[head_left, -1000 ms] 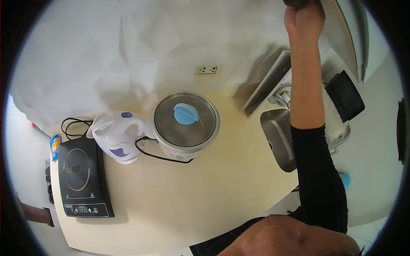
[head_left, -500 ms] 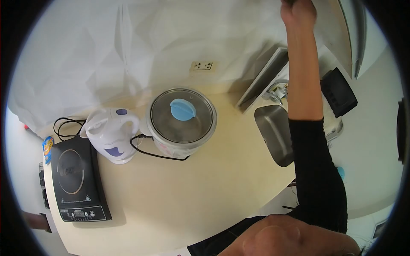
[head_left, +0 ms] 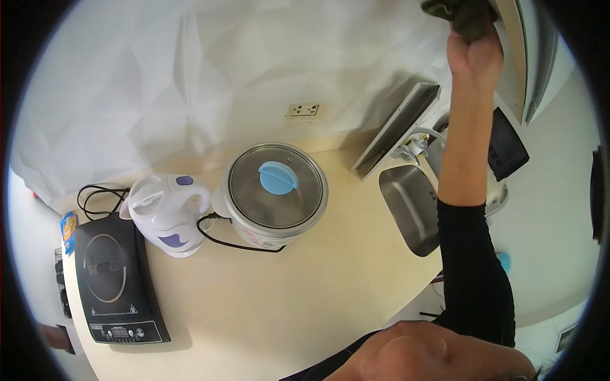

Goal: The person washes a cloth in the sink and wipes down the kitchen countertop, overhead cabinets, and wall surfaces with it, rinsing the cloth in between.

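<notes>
My right arm, in a black sleeve, reaches up to the top right of the head view. My right hand (head_left: 475, 56) is closed on a dark green cloth (head_left: 469, 20), whose upper part is cut off by the frame edge. The cloth is near the white wall (head_left: 356, 44), beside the edge of a pale cabinet (head_left: 516, 57); whether it touches either I cannot tell. Below the forearm lies a steel sink (head_left: 410, 213) with a chrome faucet (head_left: 416, 147), partly hidden by the arm. My left hand is out of view.
On the cream counter (head_left: 273, 317) stand a black induction cooker (head_left: 117, 279), a white kettle (head_left: 162, 216) and a rice cooker (head_left: 276, 190) with a glass lid. A board-like panel (head_left: 400, 127) leans by the sink. A wall socket (head_left: 306, 110) sits behind.
My right hand has moved right and slightly down in view, bringing more of the green cloth into sight. The counter and its appliances appear slightly lower as the camera tilts.
</notes>
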`<state>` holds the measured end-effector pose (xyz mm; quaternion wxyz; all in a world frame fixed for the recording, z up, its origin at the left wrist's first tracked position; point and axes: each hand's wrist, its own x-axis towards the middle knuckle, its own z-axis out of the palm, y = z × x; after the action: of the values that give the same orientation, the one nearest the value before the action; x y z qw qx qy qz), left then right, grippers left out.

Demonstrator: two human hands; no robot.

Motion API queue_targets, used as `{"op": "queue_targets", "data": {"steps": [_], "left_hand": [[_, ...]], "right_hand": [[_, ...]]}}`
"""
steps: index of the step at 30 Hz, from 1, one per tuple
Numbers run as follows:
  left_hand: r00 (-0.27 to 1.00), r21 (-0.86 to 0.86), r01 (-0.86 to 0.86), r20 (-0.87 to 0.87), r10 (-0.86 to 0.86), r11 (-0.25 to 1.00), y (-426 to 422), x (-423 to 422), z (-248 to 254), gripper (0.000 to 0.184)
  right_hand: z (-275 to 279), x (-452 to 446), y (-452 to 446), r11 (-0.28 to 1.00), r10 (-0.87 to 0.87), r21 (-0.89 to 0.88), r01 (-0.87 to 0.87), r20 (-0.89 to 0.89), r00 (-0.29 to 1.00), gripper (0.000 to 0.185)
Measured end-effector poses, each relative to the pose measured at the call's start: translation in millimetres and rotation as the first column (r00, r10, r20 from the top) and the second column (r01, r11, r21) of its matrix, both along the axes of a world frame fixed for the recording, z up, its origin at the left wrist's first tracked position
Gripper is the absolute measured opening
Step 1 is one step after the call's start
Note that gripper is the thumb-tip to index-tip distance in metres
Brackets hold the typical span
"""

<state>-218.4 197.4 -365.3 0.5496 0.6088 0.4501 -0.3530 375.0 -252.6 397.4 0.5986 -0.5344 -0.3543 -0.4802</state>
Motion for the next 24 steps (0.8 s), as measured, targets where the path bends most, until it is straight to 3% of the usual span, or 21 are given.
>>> {"op": "queue_targets", "data": {"steps": [2, 4, 6, 8, 9, 12, 14, 16, 18, 19, 20, 21, 24], "left_hand": [[1.0, -0.005, 0.023, -0.002, -0.023, 1.0, 3.6, 2.3, -0.8, 0.034], [0.999, -0.011, 0.044, -0.005, -0.044, 0.999, 5.0, 7.7, 4.4, 0.034], [0.999, -0.019, 0.052, -0.007, -0.052, 0.998, 4.1, 12.6, 5.0, 0.034], [0.998, -0.023, 0.056, -0.007, -0.057, 0.998, 4.3, 13.2, 2.8, 0.034], [0.998, -0.022, 0.06, -0.007, -0.06, 0.998, 4.4, 14.4, 4.4, 0.035], [0.997, -0.028, 0.076, -0.007, -0.076, 0.997, 7.0, 15.6, 1.8, 0.035], [0.996, -0.028, 0.084, -0.011, -0.084, 0.996, 10.7, 12.7, 1.1, 0.035], [0.995, -0.031, 0.097, -0.013, -0.097, 0.995, 12.8, 13.1, 3.7, 0.035], [0.993, -0.043, 0.116, -0.014, -0.117, 0.992, 11.8, 16.4, 5.1, 0.035], [0.993, -0.045, 0.12, -0.011, -0.121, 0.992, 10.7, 19.2, 7.3, 0.035], [0.993, -0.046, 0.119, -0.008, -0.119, 0.992, 9.6, 22.8, 8.0, 0.035], [0.993, -0.044, 0.116, -0.004, -0.117, 0.992, 8.6, 22.5, 6.9, 0.035], [0.992, -0.044, 0.124, -0.009, -0.124, 0.991, 10.6, 24.7, 11.8, 0.035]], "right_hand": [[3.7, 12.6, -21.5, 0.999, -0.008, -0.035, 0.009, 0.023, 1.0, 0.028], [12.6, 50.1, -71.3, 0.903, 0.023, 0.425, 0.056, -0.179, 0.984, 0.028], [13.4, 32.5, -66.0, 0.931, 0.015, 0.363, 0.049, -0.172, 0.985, 0.027], [13.9, 6.5, -80.9, 0.973, 0.19, 0.151, -0.175, -0.092, 0.977, 0.025], [6.9, -10.7, -58.9, 0.991, 0.098, -0.09, -0.102, -0.05, 0.994, 0.026], [0.5, 3.0, -58.0, 0.998, -0.025, 0.065, 0.024, 0.018, 1.0, 0.028], [2.6, 16.0, -60.3, 0.997, 0.012, 0.079, -0.011, -0.016, 1.0, 0.031], [10.2, 31.3, -69.0, 0.913, 0.1, 0.407, -0.029, -0.154, 0.983, 0.032], [17.3, 45.3, -92.5, 0.936, 0.053, 0.351, 0.005, -0.156, 0.986, 0.033], [18.2, 47.2, -134.5, 0.939, 0.287, 0.227, -0.259, -0.099, 0.953, 0.033], [17.4, 48.9, -156.3, 0.858, 0.513, 0.093, -0.506, -0.073, 0.855, 0.032], [4.4, -3.1, -51.6, 0.997, -0.03, 0.071, 0.032, -0.038, 0.999, 0.031], [1.6, -10.2, -33.7, 0.997, -0.066, -0.047, 0.066, 0.0, 0.998, 0.03]]}}
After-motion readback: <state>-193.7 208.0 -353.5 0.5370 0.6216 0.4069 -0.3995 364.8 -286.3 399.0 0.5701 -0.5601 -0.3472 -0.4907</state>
